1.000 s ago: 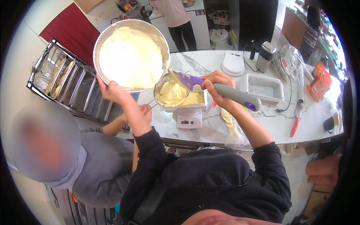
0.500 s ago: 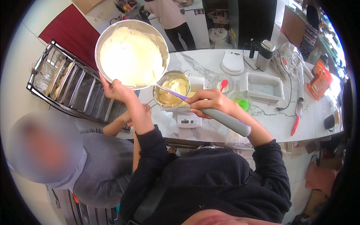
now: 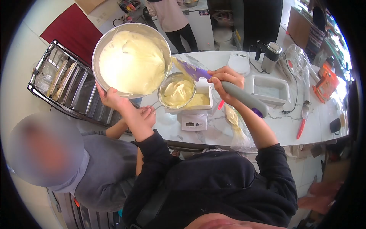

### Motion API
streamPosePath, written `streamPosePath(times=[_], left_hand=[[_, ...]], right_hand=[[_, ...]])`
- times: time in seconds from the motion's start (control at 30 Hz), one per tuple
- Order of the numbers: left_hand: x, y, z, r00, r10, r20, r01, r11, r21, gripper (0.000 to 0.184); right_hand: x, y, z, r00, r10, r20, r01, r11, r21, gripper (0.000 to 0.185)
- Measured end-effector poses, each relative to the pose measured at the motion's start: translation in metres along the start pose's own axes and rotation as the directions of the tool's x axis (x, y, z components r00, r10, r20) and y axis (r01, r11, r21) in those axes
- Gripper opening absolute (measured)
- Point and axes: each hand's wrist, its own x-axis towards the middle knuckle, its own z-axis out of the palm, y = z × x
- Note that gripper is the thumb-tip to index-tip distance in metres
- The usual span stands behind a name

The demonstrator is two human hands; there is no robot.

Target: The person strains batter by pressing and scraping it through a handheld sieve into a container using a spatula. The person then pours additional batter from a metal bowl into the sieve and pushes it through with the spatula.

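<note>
My left hand (image 3: 114, 100) grips the lower rim of a large metal bowl (image 3: 167, 45), tilted and holding pale yellow batter (image 3: 131, 65). In my right hand (image 3: 225, 81) is a spatula with a grey handle and a purple blade (image 3: 195, 71) smeared with batter, just right of the bowl. Below them a round strainer (image 3: 163, 100) full of batter is held by a co-worker's hand (image 3: 148, 114). It overlaps a white-lined rectangular pan (image 3: 211, 91) with yellow batter inside, which sits on a small white digital scale (image 3: 194, 122).
A co-worker in grey (image 3: 105, 168) stands at my left before a tray rack (image 3: 76, 84). Right on the marble table are a second lined pan (image 3: 270, 90), another scale (image 3: 238, 63), a mixer (image 3: 271, 57), an orange packet (image 3: 325, 83), a red-handled knife (image 3: 303, 120) and a piping bag (image 3: 236, 128).
The spatula blade dipped to the bowl's lower rim, then rose away to the right with my right hand. The bowl has shifted slightly down and left.
</note>
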Motion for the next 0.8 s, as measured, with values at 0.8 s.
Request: streamPosePath(times=[0.8], left_hand=[[-0.014,-0.013,0.01,0.994,0.046,0.104,-0.039,0.997,-0.071,0.067]], right_hand=[[0.025,0.024,0.045,0.786,0.6,-0.15,-0.417,0.694,0.587,0.021]])
